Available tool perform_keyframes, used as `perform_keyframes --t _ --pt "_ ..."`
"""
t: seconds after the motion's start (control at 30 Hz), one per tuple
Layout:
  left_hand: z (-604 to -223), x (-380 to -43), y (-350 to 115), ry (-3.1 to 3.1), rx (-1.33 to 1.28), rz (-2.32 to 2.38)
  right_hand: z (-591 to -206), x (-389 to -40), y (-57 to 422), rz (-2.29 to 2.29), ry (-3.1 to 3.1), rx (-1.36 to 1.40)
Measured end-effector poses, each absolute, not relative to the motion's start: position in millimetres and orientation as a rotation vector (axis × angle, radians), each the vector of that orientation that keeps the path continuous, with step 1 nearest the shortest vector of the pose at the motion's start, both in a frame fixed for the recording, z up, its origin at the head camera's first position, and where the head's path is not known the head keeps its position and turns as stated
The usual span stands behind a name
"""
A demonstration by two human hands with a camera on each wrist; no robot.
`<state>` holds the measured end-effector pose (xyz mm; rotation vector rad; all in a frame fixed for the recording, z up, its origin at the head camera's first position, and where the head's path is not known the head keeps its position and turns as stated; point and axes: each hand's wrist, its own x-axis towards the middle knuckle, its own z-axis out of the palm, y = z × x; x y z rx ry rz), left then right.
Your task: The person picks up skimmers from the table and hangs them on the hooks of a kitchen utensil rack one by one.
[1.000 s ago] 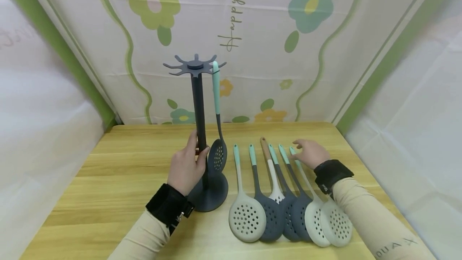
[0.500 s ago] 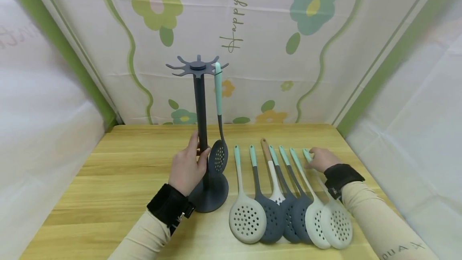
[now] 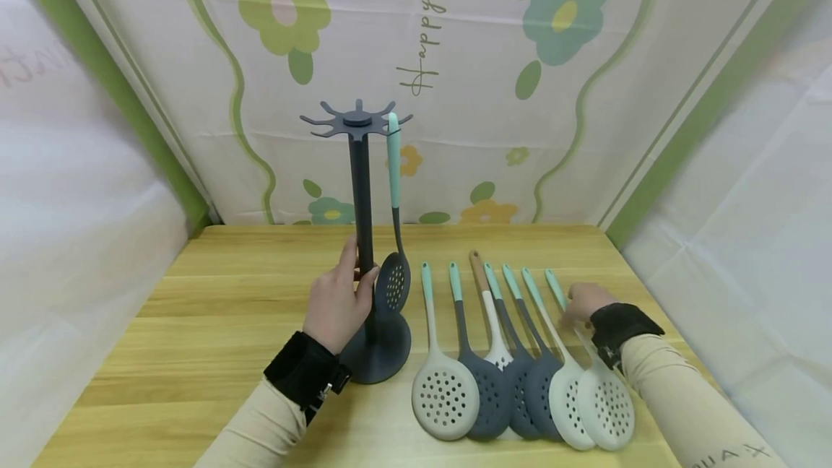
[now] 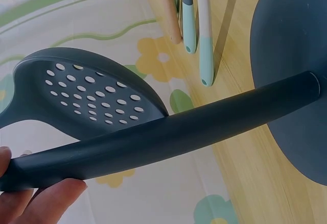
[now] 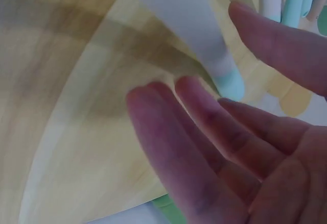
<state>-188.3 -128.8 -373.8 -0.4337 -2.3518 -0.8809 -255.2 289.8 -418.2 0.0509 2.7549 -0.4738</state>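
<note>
My left hand (image 3: 339, 302) grips the pole of a dark utensil stand (image 3: 360, 201) with a round base and a crown of hooks. From one hook hangs a dark skimmer (image 3: 394, 165) with a mint handle; its holed bowl shows beside the pole (image 4: 153, 140) in the left wrist view. Over at the right, my right hand (image 3: 588, 302) is at the handle of the rightmost pale skimmer (image 3: 606, 410). In the right wrist view its fingers (image 5: 168, 152) and thumb are extended and spread, with that skimmer's pale shaft (image 5: 179, 15) beyond them.
Several more skimmers lie in a row on the wooden table (image 3: 195, 331), bowls overlapping toward the front: a pale one (image 3: 445, 396) at the left, dark ones, and one with a brown handle tip (image 3: 478, 269). A flowered cloth (image 3: 455, 56) hangs behind the table.
My right hand has moved right from the second skimmer's handle to the rightmost one, then a little down along it. My left hand stays on the stand's pole.
</note>
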Motion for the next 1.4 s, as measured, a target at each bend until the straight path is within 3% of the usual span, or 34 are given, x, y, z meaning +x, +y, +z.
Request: perform_keyframes --t 1.4 --pt "-373 -188 -130 -2.372 -0.429 -0.933 -433 -256 299 -0.582 2.679 0.05"
